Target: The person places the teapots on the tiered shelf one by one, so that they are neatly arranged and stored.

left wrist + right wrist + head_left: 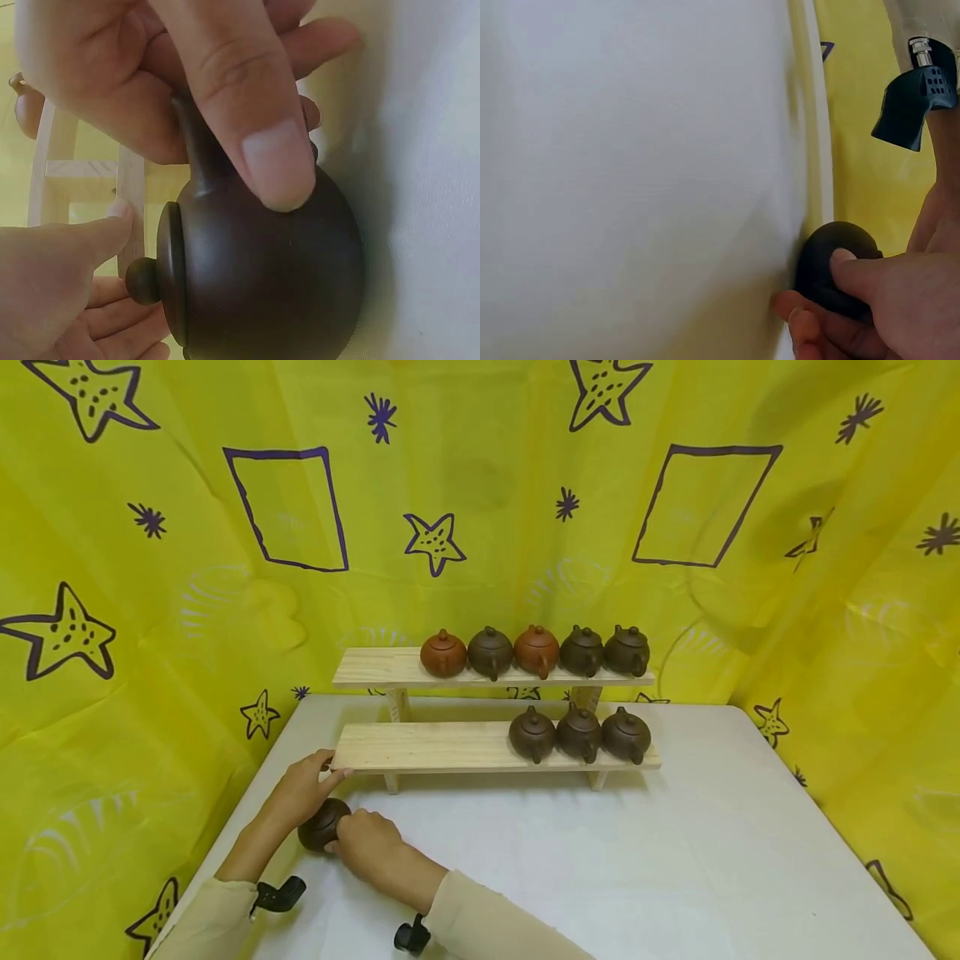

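while eight small clay teapots already sit on the two-tier wooden shelf (420,747), a ninth one, the dark brown teapot (324,824), is down on the white table (675,877) near its front-left corner, just in front of the shelf's left end. upper tier (375,667) carries five pots bunched to the right, lower tier has three, also to the right; left parts of both boards are bare. judging from that, the shelving looks mostly done, with this last pot left to go up, probably onto the lower board.

right hand (366,845) is curled on the pot; the left wrist view shows its thumb (262,142) pressed on the belly beside the spout, fingers wrapped behind. lid with round knob (141,280) is in place. left hand (303,787) lies with fingers fairly straight, fingertips touching the lower board's left end and the palm side close by the pot; cannot tell if it actually grips the pot. pot appears to rest on the table, not lifted.
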Tool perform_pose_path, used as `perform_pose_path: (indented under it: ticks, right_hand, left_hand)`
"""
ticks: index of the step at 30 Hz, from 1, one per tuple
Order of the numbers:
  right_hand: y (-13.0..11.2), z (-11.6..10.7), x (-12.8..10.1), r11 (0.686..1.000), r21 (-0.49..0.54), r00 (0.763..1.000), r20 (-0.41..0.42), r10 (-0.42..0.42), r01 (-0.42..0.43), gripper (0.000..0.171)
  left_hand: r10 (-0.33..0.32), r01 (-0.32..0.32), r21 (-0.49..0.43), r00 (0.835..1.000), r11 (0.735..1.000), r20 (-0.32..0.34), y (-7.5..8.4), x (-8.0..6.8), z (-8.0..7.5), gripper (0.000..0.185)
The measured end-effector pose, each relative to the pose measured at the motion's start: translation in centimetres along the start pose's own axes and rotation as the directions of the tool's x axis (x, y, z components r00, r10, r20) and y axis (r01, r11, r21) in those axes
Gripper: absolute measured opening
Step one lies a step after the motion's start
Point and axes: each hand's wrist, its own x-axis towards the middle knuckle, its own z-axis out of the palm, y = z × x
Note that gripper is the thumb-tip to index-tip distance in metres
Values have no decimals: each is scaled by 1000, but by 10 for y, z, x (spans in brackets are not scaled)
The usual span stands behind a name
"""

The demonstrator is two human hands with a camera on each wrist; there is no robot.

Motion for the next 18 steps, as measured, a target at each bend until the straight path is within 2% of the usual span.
perform_pose_path:
  ticks: [7,12,18]
  right_hand:
    - [12,2,-5,998,49,999,9,-33,33,32]
    - [29,1,-15,991,114,997,38,-69,64,29]
    - [52,-1,-32,978,175,992,23,-124,118,26]
  left_hand:
    - [3,-3,-1,1000,1000,2,-1,0,1,52]
    - [-16,17,-15,1000,1000,18,-3,-2,1,54]
    - [-16,16,-25,1000,1000,13,-3,-3,2,54]
